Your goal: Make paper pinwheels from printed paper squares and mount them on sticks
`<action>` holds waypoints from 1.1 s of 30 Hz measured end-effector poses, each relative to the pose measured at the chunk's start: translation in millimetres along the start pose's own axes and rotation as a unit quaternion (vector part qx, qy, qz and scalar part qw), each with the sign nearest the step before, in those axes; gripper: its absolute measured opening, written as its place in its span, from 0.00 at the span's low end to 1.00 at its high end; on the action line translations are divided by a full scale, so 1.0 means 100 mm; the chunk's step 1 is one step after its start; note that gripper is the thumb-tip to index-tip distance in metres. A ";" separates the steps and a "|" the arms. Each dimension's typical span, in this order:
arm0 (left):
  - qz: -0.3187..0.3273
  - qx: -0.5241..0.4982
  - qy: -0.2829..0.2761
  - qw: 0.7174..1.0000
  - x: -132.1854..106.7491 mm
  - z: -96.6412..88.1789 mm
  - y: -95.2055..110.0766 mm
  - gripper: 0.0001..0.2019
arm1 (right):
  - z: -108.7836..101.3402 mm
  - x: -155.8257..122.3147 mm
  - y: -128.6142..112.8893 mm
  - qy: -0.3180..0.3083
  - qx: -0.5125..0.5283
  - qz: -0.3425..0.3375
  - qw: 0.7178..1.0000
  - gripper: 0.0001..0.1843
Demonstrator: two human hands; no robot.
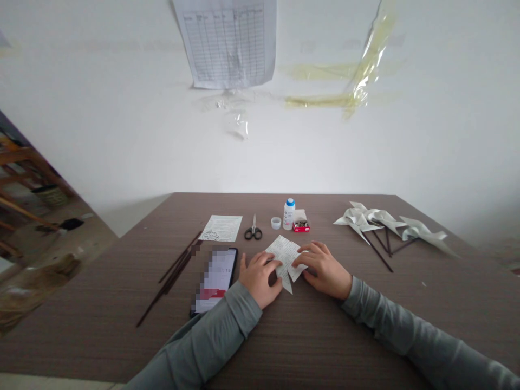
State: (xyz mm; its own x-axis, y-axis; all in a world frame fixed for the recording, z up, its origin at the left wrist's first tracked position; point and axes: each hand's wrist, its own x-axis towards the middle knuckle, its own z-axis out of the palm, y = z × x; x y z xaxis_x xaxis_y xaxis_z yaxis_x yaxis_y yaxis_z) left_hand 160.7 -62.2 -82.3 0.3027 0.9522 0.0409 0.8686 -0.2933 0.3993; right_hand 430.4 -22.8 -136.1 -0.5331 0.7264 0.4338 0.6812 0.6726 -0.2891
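Your left grip (260,279) and right grip (323,269) lie with fingers spread on both sides of a folded printed paper sheet (285,259), near the middle of the surface (292,346). Whether either has firm hold, you cannot tell. A phone (215,280) sits just left; scissors (253,230) lie beyond; paper pinwheels (388,225) lie toward the far right corner.

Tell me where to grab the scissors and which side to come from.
Grip the black finger loops of the scissors, coming from the near side with the left hand, now on the folded paper. The scissors lie flat with closed blades pointing away toward the wall, so the loops face you and the hand would likely stay clear of the tips.
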 end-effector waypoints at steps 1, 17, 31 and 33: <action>-0.002 0.001 -0.001 1.000 0.00 0.00 0.00 0.20 | 0.01 0.00 0.01 -0.002 0.002 0.003 1.000 0.20; -0.008 0.013 0.026 1.000 0.05 0.02 0.06 0.18 | 0.23 0.07 0.00 0.087 0.033 0.111 0.989 0.08; -0.015 0.023 0.024 0.999 0.08 0.03 0.10 0.17 | 0.14 0.03 -0.08 0.049 0.045 0.083 0.994 0.16; -0.015 0.025 0.027 0.999 0.08 0.03 0.10 0.19 | 0.14 0.03 -0.07 0.051 0.042 0.084 0.994 0.15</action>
State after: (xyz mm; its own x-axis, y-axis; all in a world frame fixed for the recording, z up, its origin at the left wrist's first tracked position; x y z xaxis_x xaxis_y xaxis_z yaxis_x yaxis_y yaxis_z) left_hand 172.6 -58.0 -80.5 0.2563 0.9632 0.0807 0.8955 -0.2681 0.3554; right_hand 416.6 -23.4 -144.2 -0.3598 0.8140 0.4561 0.7100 0.5560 -0.4322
